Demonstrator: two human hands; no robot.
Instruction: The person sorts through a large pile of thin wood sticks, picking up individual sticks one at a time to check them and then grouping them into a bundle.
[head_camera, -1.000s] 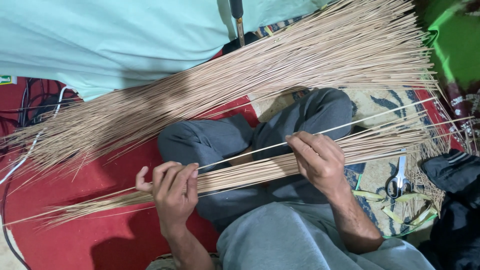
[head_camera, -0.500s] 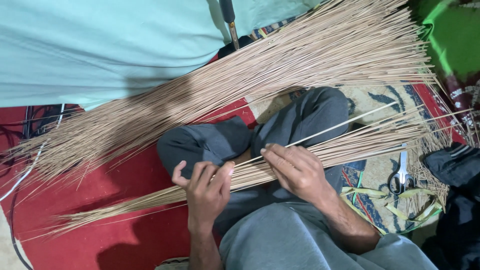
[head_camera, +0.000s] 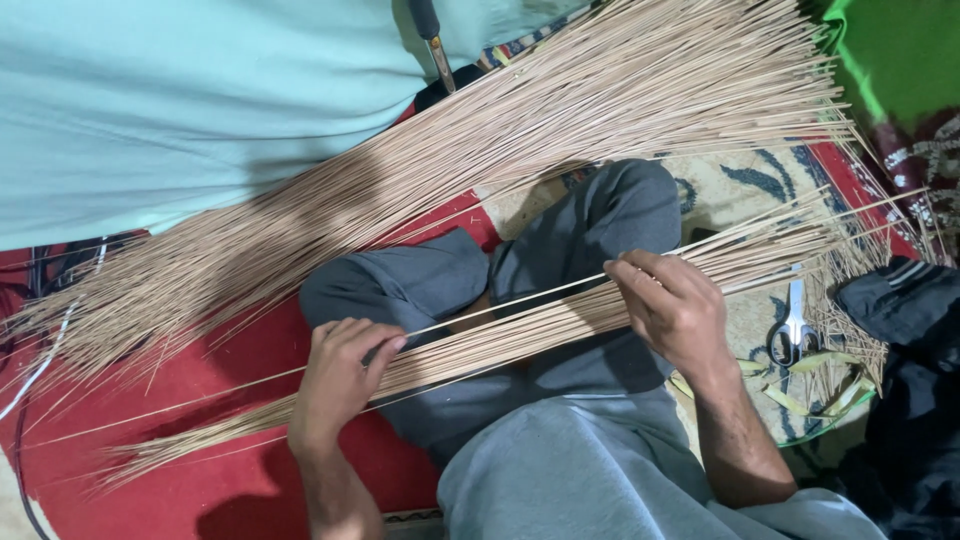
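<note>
A small bundle of thin tan sticks (head_camera: 520, 330) lies across my grey-trousered lap. My left hand (head_camera: 340, 375) grips its left part, fingers curled over the sticks. My right hand (head_camera: 670, 305) closes on the bundle's right part. One single stick (head_camera: 500, 305) runs a little above the bundle between both hands, pinched at my fingertips. A much larger fan of the same sticks (head_camera: 480, 150) spreads over the floor beyond my knees.
Scissors (head_camera: 792, 322) lie on a patterned mat at right, beside yellow-green strips (head_camera: 800, 400). A pale teal cloth (head_camera: 200, 100) covers the upper left. A dark tool handle (head_camera: 432, 35) pokes in at top. Red carpet (head_camera: 200, 470) lies at lower left, dark fabric (head_camera: 900, 380) at right.
My left hand slid right along the bundle, then back left; my right hand shifted left, then back right. The single stick stays raised between them.
</note>
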